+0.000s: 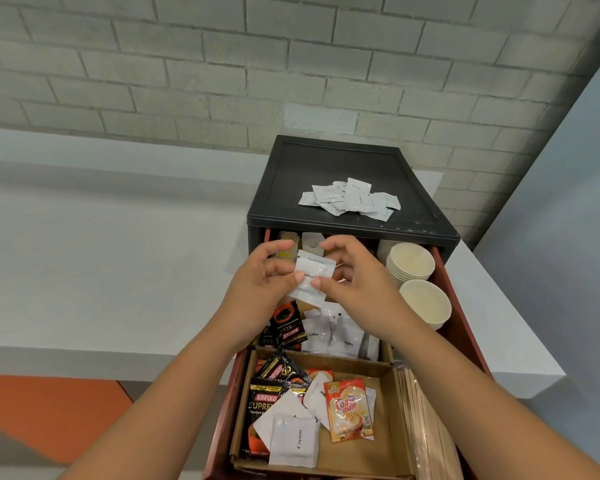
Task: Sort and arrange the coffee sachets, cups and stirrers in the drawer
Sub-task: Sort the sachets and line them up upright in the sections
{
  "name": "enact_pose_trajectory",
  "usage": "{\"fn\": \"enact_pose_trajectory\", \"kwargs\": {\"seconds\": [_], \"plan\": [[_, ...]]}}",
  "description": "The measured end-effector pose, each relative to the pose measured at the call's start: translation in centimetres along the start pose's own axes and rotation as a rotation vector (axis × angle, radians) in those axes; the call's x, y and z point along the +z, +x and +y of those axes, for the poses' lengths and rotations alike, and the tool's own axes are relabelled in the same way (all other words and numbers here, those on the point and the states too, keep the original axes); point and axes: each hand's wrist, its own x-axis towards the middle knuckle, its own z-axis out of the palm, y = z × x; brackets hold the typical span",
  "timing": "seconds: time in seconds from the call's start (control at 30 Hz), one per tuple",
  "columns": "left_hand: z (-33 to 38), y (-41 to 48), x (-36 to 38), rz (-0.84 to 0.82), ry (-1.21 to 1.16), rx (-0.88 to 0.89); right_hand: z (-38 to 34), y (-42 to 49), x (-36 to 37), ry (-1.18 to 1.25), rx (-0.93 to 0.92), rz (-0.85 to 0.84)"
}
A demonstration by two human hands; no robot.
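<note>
Above the open drawer (465, 341), in the head view, both hands meet on a small bunch of white sachets (310, 277). The left hand (257, 275) has its grip closed on their left edge, thumb against fingertips, and the right hand (347, 271) pinches the right edge the same way. The bunch hangs in the air over the back half of the drawer, touching nothing but the fingers. These packets look light, thin and limp (slick-faced too, so likely to slide apart). A flat pinch across the whole bunch near its edges should therefore serve better than a hold on one corner.

At the back right of the drawer sit paper cups (411, 263) in two stacks, mouths towards the camera. The middle section holds black sachets (286, 325) beside white ones marked Coffee (329, 332). The near cardboard box (392, 410) is still a mix: more black sachets, an orange creamer sachet (350, 408) and a white cream sachet (293, 439). Wooden stirrers (426, 427) lie along the right side. A loose pile (350, 200) of white packets rests on the black cabinet top (309, 161), and the cabinet stands on a white tabletop (118, 271).
</note>
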Motion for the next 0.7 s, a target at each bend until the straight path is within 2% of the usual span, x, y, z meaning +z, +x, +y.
{"fn": "enact_pose_trajectory", "kwargs": {"seconds": [0.17,0.27,0.37,0.5,0.57,0.7], "plan": [[0.1,-0.4,0.2,0.065,0.163,0.121,0.2,1.3,-1.1,-0.036,-0.063,0.032],[0.0,-0.2,-0.2,0.105,0.529,0.264,0.4,3.3,-3.2,-0.098,-0.065,0.21],[-0.7,0.1,-1.0,0.087,0.796,0.279,0.9,6.5,-5.5,-0.114,0.011,0.412],[-1.4,0.2,-1.2,0.067,0.776,0.263,2.0,10.9,-7.2,-0.21,0.103,0.511],[-1.5,0.2,-1.1,0.08,0.764,0.256,2.6,12.8,-7.5,-0.286,0.138,0.485],[-1.6,0.3,-1.1,0.086,0.779,0.232,3.7,15.0,-7.4,-0.585,0.274,0.261]]}}
